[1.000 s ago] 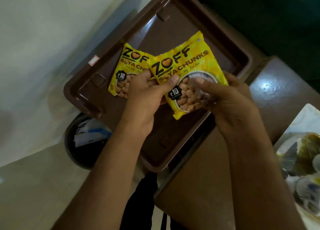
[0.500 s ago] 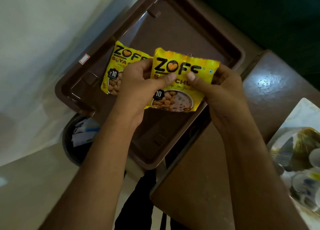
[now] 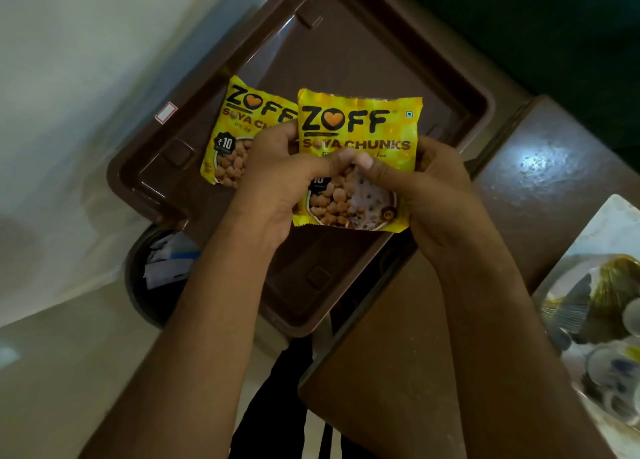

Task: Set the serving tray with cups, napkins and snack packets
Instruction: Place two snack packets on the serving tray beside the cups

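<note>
Two bare forearms enter from the 6 o'clock edge, each ending in a hand: left hand (image 3: 277,181) toward 10 o'clock, right hand (image 3: 433,195) toward 1 o'clock. No sleeve, watch, ring or bracelet is visible on either limb. Short fingernails show on both thumbs. Between the forearms, at 6 o'clock, part of a black garment (image 3: 287,406) bears narrow white vertical stripes; the kind of garment cannot be told.

A brown table (image 3: 398,372) stands by a pale wall (image 3: 86,60); round bin (image 3: 156,271) below.
</note>
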`<action>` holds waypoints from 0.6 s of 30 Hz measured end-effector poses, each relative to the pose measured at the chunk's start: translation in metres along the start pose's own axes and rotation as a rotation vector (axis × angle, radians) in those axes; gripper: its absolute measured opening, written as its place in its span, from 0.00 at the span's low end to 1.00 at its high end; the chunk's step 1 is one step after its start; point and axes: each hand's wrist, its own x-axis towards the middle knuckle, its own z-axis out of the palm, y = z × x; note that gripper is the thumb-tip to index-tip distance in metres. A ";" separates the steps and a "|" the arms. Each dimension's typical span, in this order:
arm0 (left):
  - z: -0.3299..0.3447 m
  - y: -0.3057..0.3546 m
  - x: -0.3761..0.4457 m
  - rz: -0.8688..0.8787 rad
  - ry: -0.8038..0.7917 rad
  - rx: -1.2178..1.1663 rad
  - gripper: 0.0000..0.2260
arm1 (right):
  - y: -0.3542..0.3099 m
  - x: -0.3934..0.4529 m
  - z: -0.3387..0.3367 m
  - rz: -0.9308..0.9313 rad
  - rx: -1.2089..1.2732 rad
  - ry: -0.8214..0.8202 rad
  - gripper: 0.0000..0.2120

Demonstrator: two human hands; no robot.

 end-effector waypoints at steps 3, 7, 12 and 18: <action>-0.002 -0.001 0.000 -0.004 0.014 -0.024 0.09 | 0.000 0.001 0.002 0.018 -0.032 0.085 0.17; -0.018 -0.004 0.004 0.188 0.318 0.115 0.10 | -0.003 0.002 0.001 0.053 -0.012 0.164 0.15; -0.042 -0.009 0.009 0.329 0.458 0.516 0.16 | -0.006 0.002 0.002 0.068 -0.010 0.217 0.15; -0.062 -0.008 0.016 0.302 0.481 0.726 0.29 | -0.002 0.008 0.025 0.058 0.001 0.226 0.17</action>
